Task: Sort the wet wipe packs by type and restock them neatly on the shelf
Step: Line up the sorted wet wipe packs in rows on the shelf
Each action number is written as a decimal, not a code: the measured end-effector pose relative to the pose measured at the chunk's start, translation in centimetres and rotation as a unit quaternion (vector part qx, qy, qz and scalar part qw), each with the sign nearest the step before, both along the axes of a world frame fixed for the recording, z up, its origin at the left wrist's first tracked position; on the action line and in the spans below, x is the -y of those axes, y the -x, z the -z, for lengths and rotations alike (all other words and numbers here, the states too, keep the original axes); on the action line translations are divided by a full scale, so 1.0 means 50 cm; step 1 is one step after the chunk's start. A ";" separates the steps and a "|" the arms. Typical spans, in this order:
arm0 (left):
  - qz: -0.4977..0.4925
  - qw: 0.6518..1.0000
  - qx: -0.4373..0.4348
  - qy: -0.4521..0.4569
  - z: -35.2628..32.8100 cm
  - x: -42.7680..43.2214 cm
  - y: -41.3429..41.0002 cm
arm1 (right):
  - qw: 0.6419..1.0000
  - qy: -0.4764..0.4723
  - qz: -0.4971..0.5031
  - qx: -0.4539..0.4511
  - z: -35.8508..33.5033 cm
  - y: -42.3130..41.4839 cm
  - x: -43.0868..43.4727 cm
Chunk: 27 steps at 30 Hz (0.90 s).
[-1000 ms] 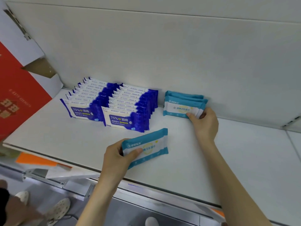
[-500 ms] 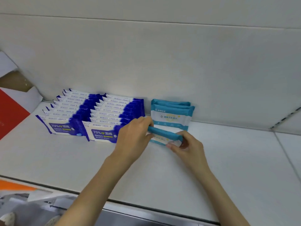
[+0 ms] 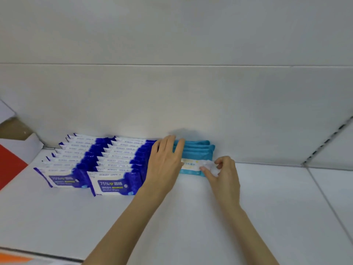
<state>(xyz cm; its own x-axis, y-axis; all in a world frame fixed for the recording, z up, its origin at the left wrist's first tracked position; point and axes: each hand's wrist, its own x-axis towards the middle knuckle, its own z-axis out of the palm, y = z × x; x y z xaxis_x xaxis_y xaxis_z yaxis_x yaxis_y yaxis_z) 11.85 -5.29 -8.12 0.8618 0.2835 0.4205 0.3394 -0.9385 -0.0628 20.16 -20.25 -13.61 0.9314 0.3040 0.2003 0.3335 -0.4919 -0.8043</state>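
Both bare forearms are extended from the lower edge of the frame up toward its centre. The left hand (image 3: 165, 165) is held flat, palm down, its fingers straight and close together, laid over the top of the teal packs (image 3: 198, 150). The right hand (image 3: 224, 175), just right of centre, is curled, and the right end of the front teal pack (image 3: 191, 166) is pinched between its thumb and fingertips.

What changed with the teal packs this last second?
The left hand carried the loose teal pack back to the front of the teal row and let go, now resting flat there; the right hand pinches its right end. Dark blue rows unchanged.
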 end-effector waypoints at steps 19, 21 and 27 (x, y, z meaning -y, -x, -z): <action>0.026 0.956 0.036 0.291 0.185 0.589 0.655 | 0.975 0.190 -0.068 0.094 0.048 0.587 0.626; 0.023 0.944 0.027 0.328 0.194 0.667 0.699 | 0.973 0.209 -0.059 0.083 0.043 0.646 0.719; 0.054 0.917 0.002 0.396 0.169 0.887 0.751 | 0.971 0.232 0.025 0.047 0.012 0.742 0.994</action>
